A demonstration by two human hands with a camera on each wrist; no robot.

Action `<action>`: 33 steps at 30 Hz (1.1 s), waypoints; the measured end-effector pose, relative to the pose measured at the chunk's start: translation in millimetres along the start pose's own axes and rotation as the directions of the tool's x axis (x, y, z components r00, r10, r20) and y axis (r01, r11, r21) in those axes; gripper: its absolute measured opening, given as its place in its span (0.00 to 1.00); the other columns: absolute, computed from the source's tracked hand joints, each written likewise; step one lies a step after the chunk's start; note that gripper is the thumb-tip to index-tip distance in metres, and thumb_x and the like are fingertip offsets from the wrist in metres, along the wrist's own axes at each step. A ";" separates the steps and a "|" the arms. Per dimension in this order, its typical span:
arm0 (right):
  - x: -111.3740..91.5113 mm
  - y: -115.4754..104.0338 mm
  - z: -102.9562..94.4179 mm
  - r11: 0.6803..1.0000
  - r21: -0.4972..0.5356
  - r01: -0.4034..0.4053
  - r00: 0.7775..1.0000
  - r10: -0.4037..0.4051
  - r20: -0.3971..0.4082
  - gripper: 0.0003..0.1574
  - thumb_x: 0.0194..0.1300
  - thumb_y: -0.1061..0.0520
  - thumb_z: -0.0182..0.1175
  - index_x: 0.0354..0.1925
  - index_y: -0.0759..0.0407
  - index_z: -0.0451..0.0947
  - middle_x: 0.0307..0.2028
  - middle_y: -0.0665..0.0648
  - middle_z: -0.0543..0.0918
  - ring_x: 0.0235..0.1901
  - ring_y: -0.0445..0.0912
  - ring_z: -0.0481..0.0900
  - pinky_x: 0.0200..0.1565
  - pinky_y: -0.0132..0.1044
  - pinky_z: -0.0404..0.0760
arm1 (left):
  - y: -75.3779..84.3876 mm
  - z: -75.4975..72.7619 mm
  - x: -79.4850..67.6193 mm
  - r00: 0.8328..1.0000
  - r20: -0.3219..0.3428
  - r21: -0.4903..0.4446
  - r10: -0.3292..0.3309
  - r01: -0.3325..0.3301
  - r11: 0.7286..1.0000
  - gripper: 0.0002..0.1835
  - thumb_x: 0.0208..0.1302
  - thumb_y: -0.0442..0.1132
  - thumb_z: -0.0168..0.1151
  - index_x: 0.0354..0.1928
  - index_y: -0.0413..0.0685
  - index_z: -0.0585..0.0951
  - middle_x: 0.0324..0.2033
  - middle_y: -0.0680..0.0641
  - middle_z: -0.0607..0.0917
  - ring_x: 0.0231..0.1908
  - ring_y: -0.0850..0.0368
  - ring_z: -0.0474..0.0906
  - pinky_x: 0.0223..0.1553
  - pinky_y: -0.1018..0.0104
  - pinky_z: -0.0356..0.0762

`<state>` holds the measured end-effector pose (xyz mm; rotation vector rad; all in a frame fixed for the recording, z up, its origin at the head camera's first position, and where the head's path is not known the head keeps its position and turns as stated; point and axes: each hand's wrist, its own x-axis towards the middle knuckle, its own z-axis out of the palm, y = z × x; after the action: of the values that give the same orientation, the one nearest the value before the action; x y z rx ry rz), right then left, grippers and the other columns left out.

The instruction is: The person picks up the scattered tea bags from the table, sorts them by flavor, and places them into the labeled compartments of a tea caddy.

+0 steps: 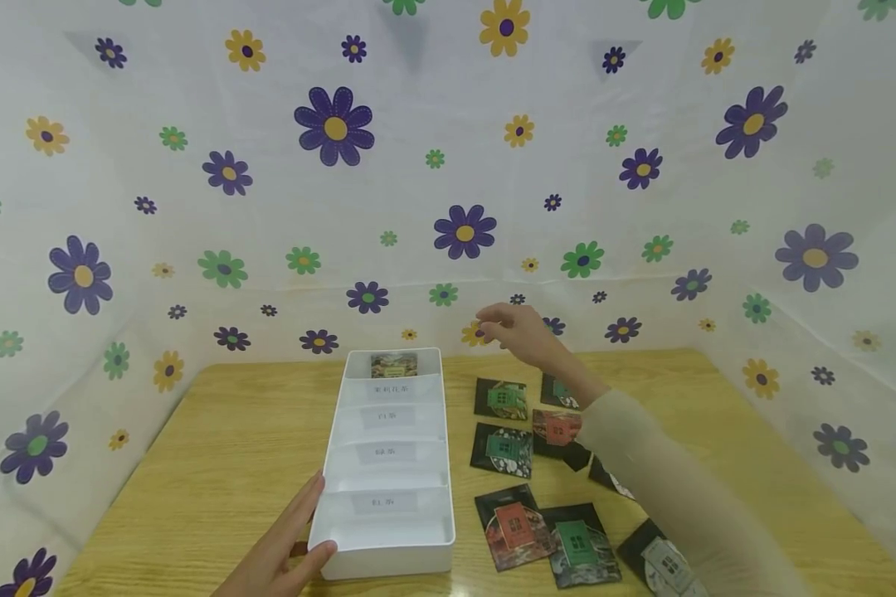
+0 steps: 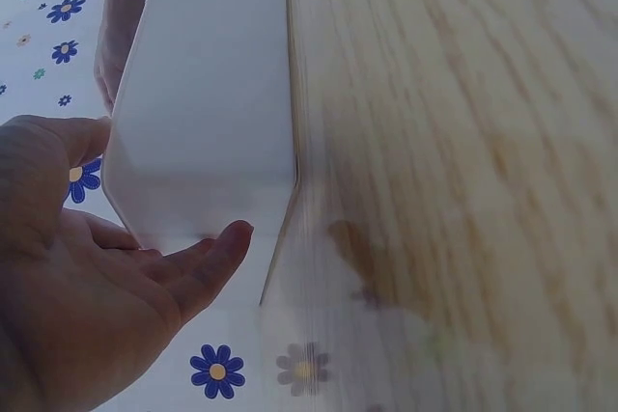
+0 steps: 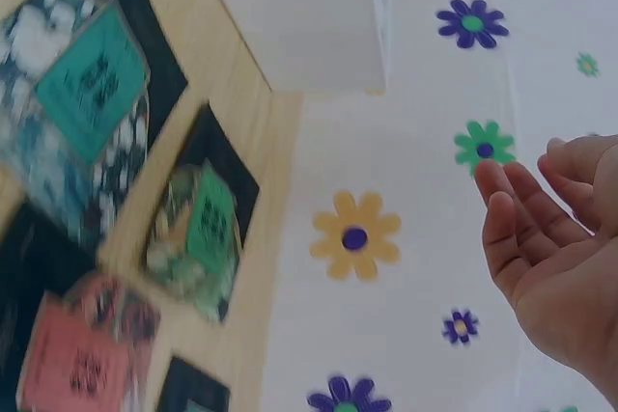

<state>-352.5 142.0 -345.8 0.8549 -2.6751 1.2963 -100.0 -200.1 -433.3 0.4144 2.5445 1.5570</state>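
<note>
A long white divided box (image 1: 388,564) stands on the table with a row of labelled compartments. In its far compartment lies a dark tea sachet (image 1: 394,366); the nearer compartments show only their labels. My left hand (image 1: 280,543) holds the box at its near left corner, thumb at the front rim and fingers along the left side, as the left wrist view also shows in the left hand (image 2: 116,267). My right hand (image 1: 523,333) is in the air beyond the sachets, right of the box's far end. Its fingers are loosely bent with nothing in them, as the right hand (image 3: 560,248) appears up close.
Several tea sachets lie right of the box, among them a green-labelled one (image 1: 501,400), a red-labelled one (image 1: 515,527) and a white-labelled one (image 1: 660,560). Some overlap, and the right sleeve (image 1: 679,481) partly covers others. A flower-printed cloth (image 1: 418,207) hangs behind the wooden table (image 1: 231,448).
</note>
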 end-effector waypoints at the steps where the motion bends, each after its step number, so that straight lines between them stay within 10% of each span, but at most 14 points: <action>1: -3.2 0.9 -5.2 1.000 0.000 -0.004 1.000 0.004 -0.001 0.17 0.70 0.52 0.52 0.53 0.56 0.76 0.40 0.51 0.82 0.40 0.49 0.80 0.40 0.44 0.79 | -0.1 -0.1 -0.2 1.000 0.001 -0.001 0.007 -0.007 1.000 0.42 0.65 0.43 0.58 0.72 0.42 0.45 0.71 0.38 0.43 0.66 0.36 0.45 0.44 0.60 0.77; 14: -43.9 4.3 -46.5 0.998 0.031 -0.059 0.998 0.059 -0.019 0.20 0.71 0.55 0.51 0.56 0.65 0.71 0.50 0.63 0.77 0.45 0.55 0.77 0.45 0.55 0.75 | 0.2 0.7 0.5 0.998 -0.023 -0.019 0.062 -0.062 0.998 0.42 0.65 0.41 0.59 0.72 0.39 0.46 0.70 0.37 0.44 0.65 0.36 0.47 0.43 0.63 0.77; 33: -70.7 60.8 4.7 0.964 -0.176 -0.199 0.980 0.200 -0.007 0.26 0.65 0.55 0.57 0.56 0.70 0.72 0.49 0.67 0.78 0.47 0.58 0.76 0.46 0.51 0.76 | -1.4 0.5 0.4 1.000 -0.003 -0.015 -0.005 0.005 1.000 0.43 0.65 0.45 0.59 0.73 0.44 0.45 0.71 0.41 0.44 0.65 0.40 0.49 0.45 0.63 0.77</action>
<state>-322.1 201.1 -411.3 0.5869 -2.8931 1.0670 -100.4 -200.1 -434.7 0.4033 2.5329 1.5752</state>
